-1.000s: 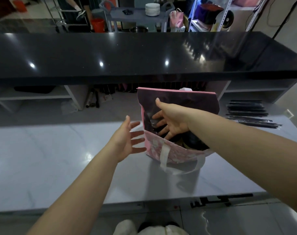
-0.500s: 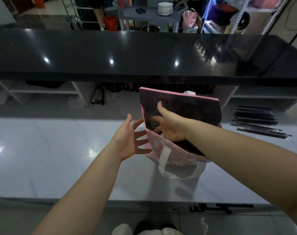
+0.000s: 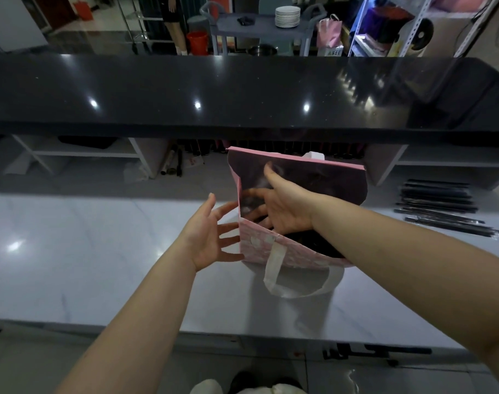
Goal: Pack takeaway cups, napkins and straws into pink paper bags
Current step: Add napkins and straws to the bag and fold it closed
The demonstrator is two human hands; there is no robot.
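Note:
A pink paper bag (image 3: 259, 245) with white ribbon handles stands open on the white marble counter (image 3: 100, 257). My right hand (image 3: 282, 206) reaches into the bag's mouth with fingers spread, over dark contents that I cannot make out. My left hand (image 3: 211, 234) is open, its straight fingertips against the bag's left outer side. A white napkin corner (image 3: 313, 155) shows behind the bag's far rim. A pile of black wrapped straws (image 3: 439, 206) lies on the counter at the right.
A raised black glossy counter (image 3: 242, 92) runs across behind the work surface, with open shelves beneath it. Beyond it stand a grey cart with stacked white plates (image 3: 287, 16), another pink bag (image 3: 330, 31) and a metal rack. The marble counter's front edge is near my body.
My right hand has sunk a little deeper into the bag, and my left hand has closed in on the bag's left side. The bag has stayed in place.

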